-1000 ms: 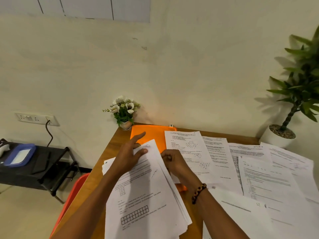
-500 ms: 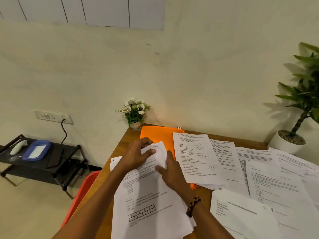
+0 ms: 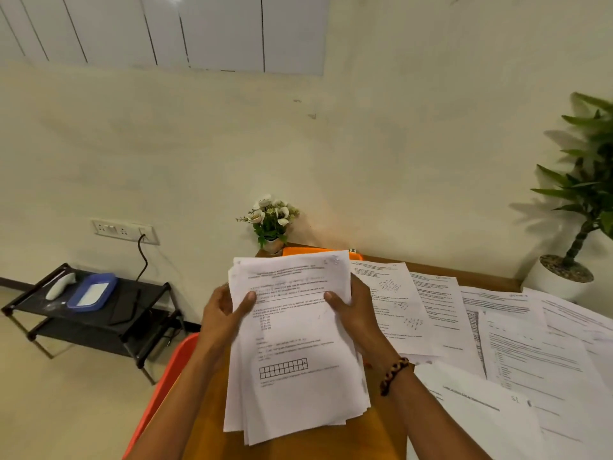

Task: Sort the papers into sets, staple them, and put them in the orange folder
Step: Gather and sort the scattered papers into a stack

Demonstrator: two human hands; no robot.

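left hand (image 3: 221, 322), right hand (image 3: 356, 313) grip paper stack (image 3: 295, 346) | wooden table (image 3: 471, 277) | cream wall (image 3: 199, 144)

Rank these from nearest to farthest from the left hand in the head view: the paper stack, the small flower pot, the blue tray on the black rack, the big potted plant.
1. Paper stack: gripped by the left hand at its left edge.
2. Small flower pot: just beyond, at the desk's far corner.
3. Blue tray: off to the left on the black rack.
4. Big potted plant: far right, by the wall.
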